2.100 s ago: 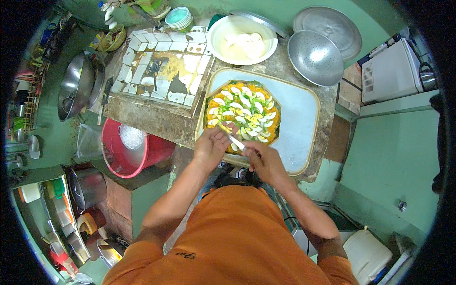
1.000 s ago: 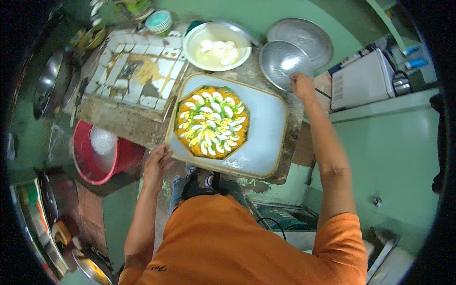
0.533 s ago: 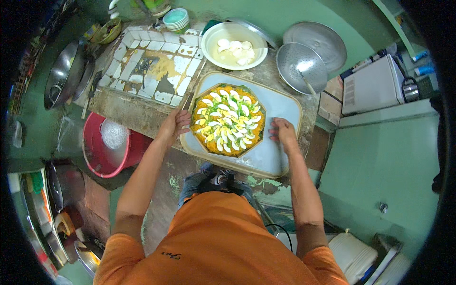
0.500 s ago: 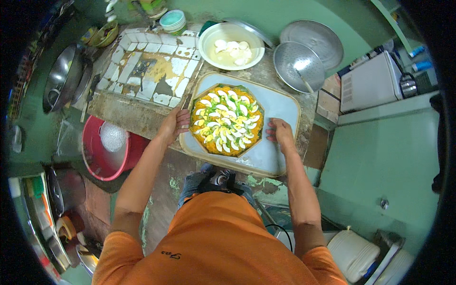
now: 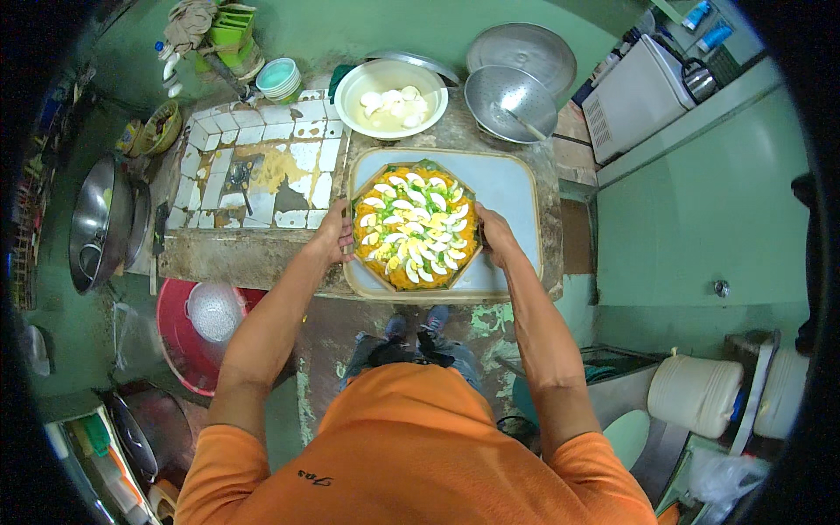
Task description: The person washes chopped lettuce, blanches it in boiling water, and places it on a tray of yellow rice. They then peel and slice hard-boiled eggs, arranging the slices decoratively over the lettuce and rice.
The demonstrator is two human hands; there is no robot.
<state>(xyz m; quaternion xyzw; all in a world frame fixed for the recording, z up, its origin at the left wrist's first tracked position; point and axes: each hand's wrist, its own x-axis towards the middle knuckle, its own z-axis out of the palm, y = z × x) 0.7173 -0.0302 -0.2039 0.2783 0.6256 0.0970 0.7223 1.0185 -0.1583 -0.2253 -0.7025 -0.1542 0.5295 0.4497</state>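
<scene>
An octagonal food tray with a brownish rim is filled with orange noodles. Boiled egg slices and chopped green bits cover the top. It is on or just above the left part of a large pale serving tray; a gap between them cannot be made out. My left hand grips its left edge, fingers against the side. At the opposite edge, my right hand is closed on the rim, its fingertips partly hidden.
Behind the tray stand a white basin of peeled eggs in liquid and a metal colander with a utensil in it. A broken-tiled sink area lies left. Below the counter's left edge sits a red tub.
My right hand has moved left from beside the octagonal tray onto its right edge. My left hand stays at the left edge. The whole view has shifted and levelled.
</scene>
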